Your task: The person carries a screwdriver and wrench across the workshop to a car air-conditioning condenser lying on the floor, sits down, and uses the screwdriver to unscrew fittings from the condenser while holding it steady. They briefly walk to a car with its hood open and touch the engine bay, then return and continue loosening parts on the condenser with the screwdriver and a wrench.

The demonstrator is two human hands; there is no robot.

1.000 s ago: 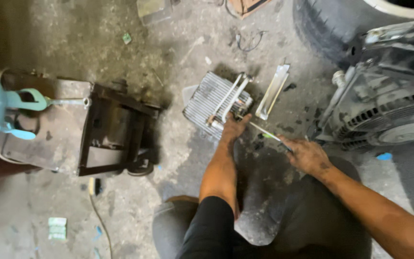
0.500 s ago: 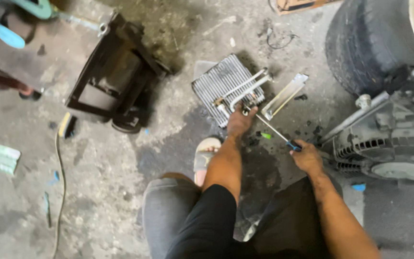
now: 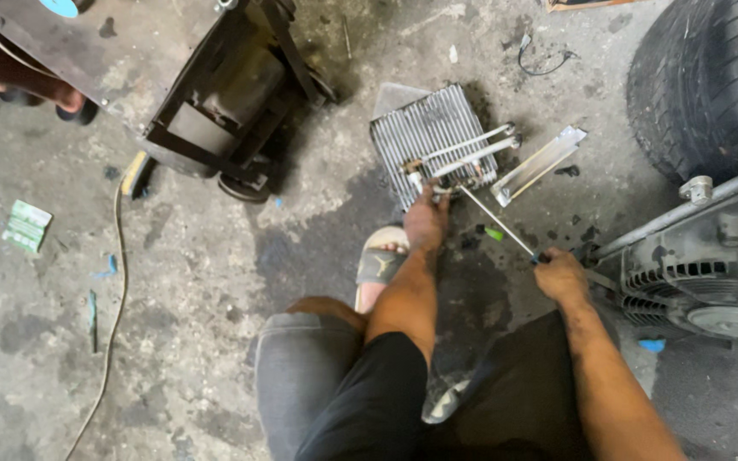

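A finned aluminium evaporator core (image 3: 424, 128) lies on the stained concrete floor, with two metal pipes (image 3: 476, 147) running across its near right side. My left hand (image 3: 427, 218) grips the pipe fitting at the core's near edge. My right hand (image 3: 559, 275) holds the handle of a long screwdriver (image 3: 495, 222), whose thin shaft points up and left to the fitting by my left hand. I am crouched, with a sandalled foot (image 3: 379, 260) just below the core.
A flat metal bracket (image 3: 540, 162) lies right of the core. A tyre (image 3: 711, 77) and a radiator fan assembly (image 3: 702, 273) fill the right side. A dark wheeled metal machine (image 3: 207, 94) stands upper left, a cable (image 3: 117, 282) trails down the floor, and another person's foot (image 3: 61, 98) shows at far left.
The view has swung and drawn closer, so the core sits more central. Both hands keep their hold, with the screwdriver tip still at the pipe fitting.
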